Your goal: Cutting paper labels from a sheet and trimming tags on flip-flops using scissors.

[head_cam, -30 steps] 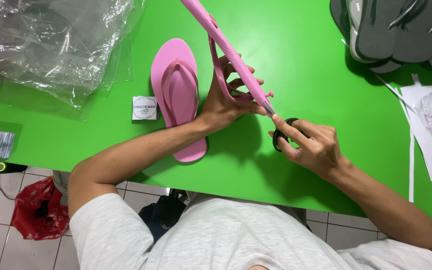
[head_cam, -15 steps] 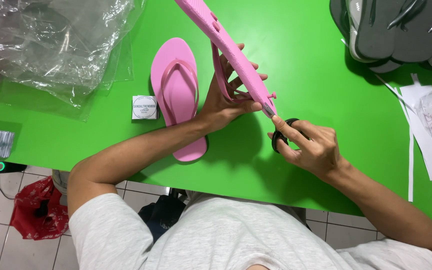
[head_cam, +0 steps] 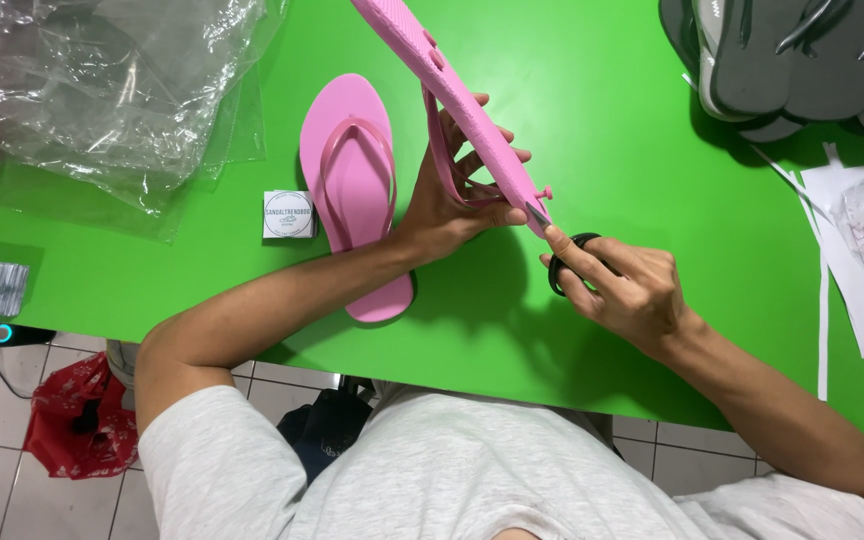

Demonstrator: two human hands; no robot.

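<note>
My left hand (head_cam: 452, 200) grips a pink flip-flop (head_cam: 442, 75) held up on edge above the green table (head_cam: 602, 130), fingers hooked around its strap. My right hand (head_cam: 622, 285) holds small black-handled scissors (head_cam: 564, 262); their tips meet the sandal's lower end by a small pink plug. A second pink flip-flop (head_cam: 352, 190) lies flat on the table, strap up, left of my left hand.
A small white square label (head_cam: 288, 214) sits beside the flat sandal. Crumpled clear plastic bags (head_cam: 102, 90) cover the table's left end. Grey flip-flops (head_cam: 792, 60) are stacked at the top right. White paper strips (head_cam: 842, 250) lie at the right edge.
The held sandal has tilted and slid slightly left. The scissor tips now sit against its lower end. The flat sandal has not moved.
</note>
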